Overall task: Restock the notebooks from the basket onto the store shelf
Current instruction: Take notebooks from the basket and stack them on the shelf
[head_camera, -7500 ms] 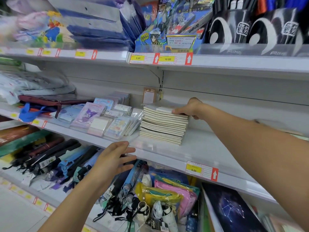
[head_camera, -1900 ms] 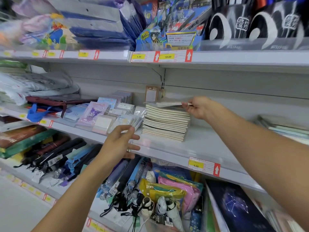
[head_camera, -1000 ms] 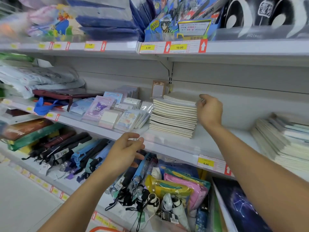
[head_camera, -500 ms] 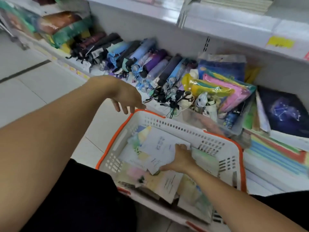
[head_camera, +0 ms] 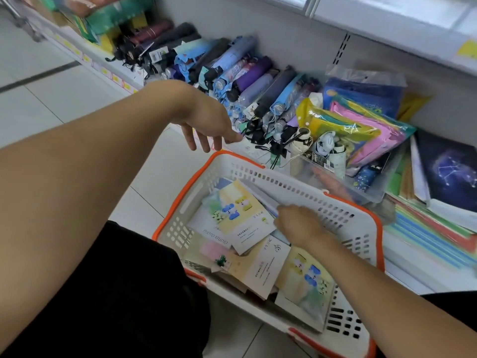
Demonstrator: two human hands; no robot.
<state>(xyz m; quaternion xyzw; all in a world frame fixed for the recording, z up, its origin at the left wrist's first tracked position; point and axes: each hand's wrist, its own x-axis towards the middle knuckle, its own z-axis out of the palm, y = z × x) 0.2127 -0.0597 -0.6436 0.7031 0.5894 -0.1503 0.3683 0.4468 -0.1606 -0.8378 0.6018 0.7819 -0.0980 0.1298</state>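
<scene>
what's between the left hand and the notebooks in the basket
In the head view, the basket's orange-trimmed rim and perforated white wall lie between the left hand, hovering above, and the notebooks. Otherwise the stretch is bare.

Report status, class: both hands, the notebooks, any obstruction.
Left hand open, above basket rim. Right hand down among notebooks, grip unclear. Nothing blocking.

The right hand (head_camera: 296,223) reaches into the white basket (head_camera: 304,192), gripping a notebook (head_camera: 242,213) among others. The left hand (head_camera: 206,125) hovers, fingers loose, above the basket's far-left corner, near folded umbrellas (head_camera: 253,81) along the shelf edge.
</scene>
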